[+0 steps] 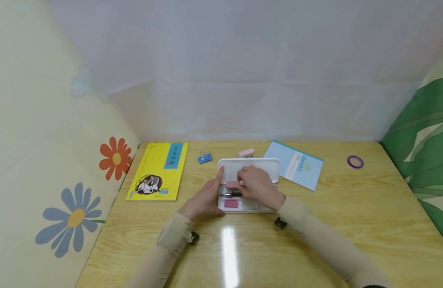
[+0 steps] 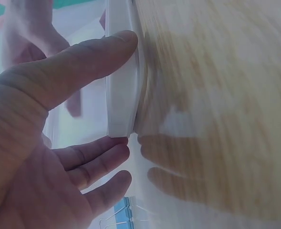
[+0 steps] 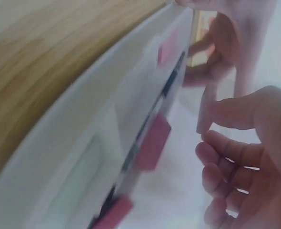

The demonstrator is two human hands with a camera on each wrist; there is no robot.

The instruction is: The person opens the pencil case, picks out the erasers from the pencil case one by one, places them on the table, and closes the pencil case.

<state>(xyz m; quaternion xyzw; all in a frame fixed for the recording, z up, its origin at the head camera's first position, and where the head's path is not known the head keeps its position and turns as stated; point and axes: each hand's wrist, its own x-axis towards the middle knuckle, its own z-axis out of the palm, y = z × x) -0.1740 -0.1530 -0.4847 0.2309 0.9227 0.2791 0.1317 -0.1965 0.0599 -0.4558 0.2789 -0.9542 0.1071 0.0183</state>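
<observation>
A white pencil case [image 1: 250, 171] lies with its lid raised on the wooden table. My left hand [image 1: 207, 198] grips its left end, the thumb [image 2: 124, 43] along the front wall and the fingers at the end. Over the case, my right hand [image 1: 257, 184] pinches a pink eraser [image 3: 206, 109] between thumb and fingertips. Inside are a pink eraser block [image 1: 231, 204] near the front left and a dark pen [image 1: 228, 195] behind it. More pink blocks [image 3: 153, 143] show along the case in the right wrist view. The right hand covers part of the interior.
Behind the case lies a pale pink object [image 1: 246, 153]. To the left are a blue binder clip [image 1: 205, 158] and a yellow book [image 1: 156, 172]. A light blue notebook [image 1: 295, 164] and a purple ring [image 1: 355, 162] lie right. A white curtain [image 1: 221, 80] hangs behind the table.
</observation>
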